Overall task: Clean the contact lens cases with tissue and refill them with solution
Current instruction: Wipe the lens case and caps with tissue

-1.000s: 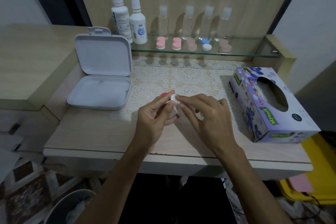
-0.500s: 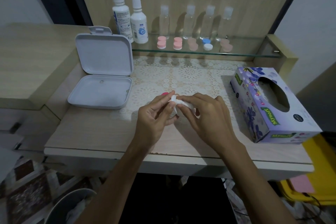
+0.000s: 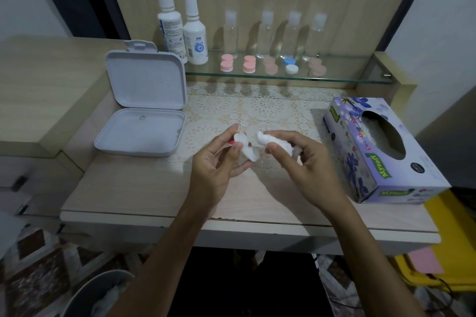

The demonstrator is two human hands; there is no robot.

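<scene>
Both forearms reach in from below and the two hands meet above the middle of the desk [image 3: 144, 183], palms turned toward each other. The left hand [image 3: 216, 165] pinches a white lens case [image 3: 246, 148] between thumb and curled fingers, holding it just clear of the lace mat [image 3: 257, 108]; a bit of red shows behind it by the thumb, too hidden to make out. The right hand [image 3: 301, 162] has its fingers curled round a wad of tissue [image 3: 273, 141], whose twisted tip points at the case, just beside it but with a small gap between. The case looks like a small white piece with a round well facing up; I cannot tell whether it is wet or dry. On the glass shelf [image 3: 334, 78] at the back stand two white solution bottles [image 3: 180, 33] at the left and four clear bottles [image 3: 265, 36] in a row, with five closed lens cases [image 3: 248, 64] before them: two bright pink, two pale pink, one blue and white. One open white box [image 3: 144, 108] sits at the left of the desk, lid up, and one tissue box [image 3: 381, 152] lies at the right, well apart from the hands.
</scene>
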